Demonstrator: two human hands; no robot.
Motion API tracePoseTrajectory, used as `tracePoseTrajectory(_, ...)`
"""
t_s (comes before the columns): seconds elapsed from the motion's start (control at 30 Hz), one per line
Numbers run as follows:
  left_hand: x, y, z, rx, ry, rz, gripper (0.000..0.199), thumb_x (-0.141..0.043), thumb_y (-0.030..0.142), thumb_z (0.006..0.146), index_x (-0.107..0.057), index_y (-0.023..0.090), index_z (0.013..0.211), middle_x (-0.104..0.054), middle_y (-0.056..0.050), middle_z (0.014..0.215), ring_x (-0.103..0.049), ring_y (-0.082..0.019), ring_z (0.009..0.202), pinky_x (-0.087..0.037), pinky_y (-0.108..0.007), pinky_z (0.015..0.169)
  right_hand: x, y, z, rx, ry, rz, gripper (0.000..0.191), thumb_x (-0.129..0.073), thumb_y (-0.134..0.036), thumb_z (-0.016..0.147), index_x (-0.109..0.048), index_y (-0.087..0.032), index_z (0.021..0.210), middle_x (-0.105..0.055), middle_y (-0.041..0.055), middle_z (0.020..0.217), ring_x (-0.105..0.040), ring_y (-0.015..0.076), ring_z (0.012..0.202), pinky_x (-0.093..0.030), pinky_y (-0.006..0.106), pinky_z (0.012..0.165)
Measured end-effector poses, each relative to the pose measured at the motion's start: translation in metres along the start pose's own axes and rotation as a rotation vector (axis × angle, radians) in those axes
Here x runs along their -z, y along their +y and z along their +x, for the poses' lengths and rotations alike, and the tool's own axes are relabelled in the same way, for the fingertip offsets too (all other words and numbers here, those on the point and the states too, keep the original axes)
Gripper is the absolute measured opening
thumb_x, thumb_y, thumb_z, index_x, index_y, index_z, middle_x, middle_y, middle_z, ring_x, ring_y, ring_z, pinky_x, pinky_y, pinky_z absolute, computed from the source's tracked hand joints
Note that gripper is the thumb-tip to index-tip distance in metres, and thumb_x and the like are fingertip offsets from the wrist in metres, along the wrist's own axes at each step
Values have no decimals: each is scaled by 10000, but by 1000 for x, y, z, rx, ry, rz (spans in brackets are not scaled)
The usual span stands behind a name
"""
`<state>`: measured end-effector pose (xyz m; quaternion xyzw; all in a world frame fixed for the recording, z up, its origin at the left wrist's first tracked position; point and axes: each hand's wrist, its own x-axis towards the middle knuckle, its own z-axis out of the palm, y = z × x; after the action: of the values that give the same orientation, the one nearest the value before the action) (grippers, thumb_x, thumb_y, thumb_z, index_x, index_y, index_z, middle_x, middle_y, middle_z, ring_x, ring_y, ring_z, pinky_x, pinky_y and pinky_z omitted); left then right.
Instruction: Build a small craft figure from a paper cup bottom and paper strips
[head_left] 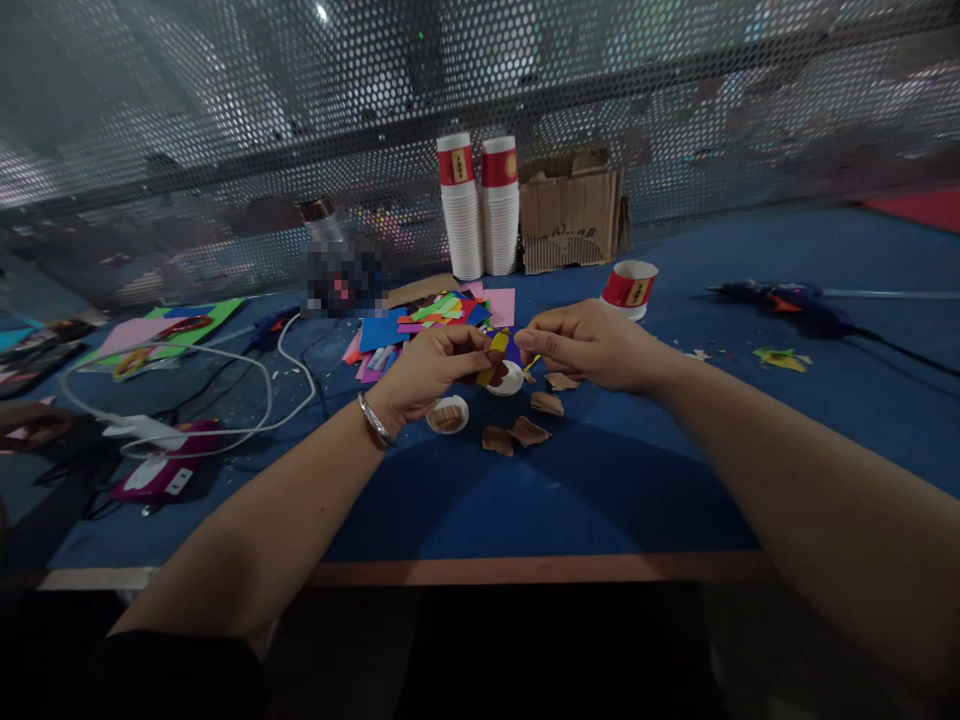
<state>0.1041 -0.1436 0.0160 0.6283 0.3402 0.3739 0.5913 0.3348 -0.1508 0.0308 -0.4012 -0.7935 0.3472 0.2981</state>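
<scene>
1. We find the left hand [435,370] pinching a yellow strip [499,343] at centre, the right hand [596,345] just beside it.
2. We note cup stacks [461,220] at 12 o'clock, a cardboard box [566,222] at 1.
3. We record a glue gun [801,302] at 3 o'clock.

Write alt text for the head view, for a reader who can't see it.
A left hand pinches a yellow strip, the right hand beside it, above a blue table with torn cardboard pieces. Two paper-cup stacks and a cardboard box stand behind.
</scene>
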Motion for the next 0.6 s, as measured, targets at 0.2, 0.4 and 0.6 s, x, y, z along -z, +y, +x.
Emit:
tracePoseTrajectory(0.2, 3, 1, 0, -24, 4, 38, 342, -928, 387, 681, -710, 140, 773, -743, -39, 727, -675, -136, 690, -495, -280, 705, 0, -3, 0, -4, -14, 6, 567, -607, -723, 916, -655, -183, 747, -454, -51, 507, -397, 94, 457, -298, 268, 479)
tracePoseTrajectory(0.4, 4, 3, 0, -52, 12, 61, 344, -928, 387, 680, -696, 143, 754, -726, -26, 696, -649, -121, 660, -474, -262, 670, 2, 1, 1, 21, 15, -53, 571, -583, -718, 932, -663, -188, 735, -449, -47, 507, -382, 100, 481, -284, 276, 503)
tracePoseTrajectory(0.6, 3, 4, 0, -69, 54, 104, 341, -911, 392, 692, -686, 140, 741, -694, -14, 686, -617, -110, 643, -468, -260, 657, 2, 7, 3, -4, 24, -40, 601, -587, -762, 905, -675, -185, 760, -425, -53, 505, -360, 96, 467, -268, 276, 482)
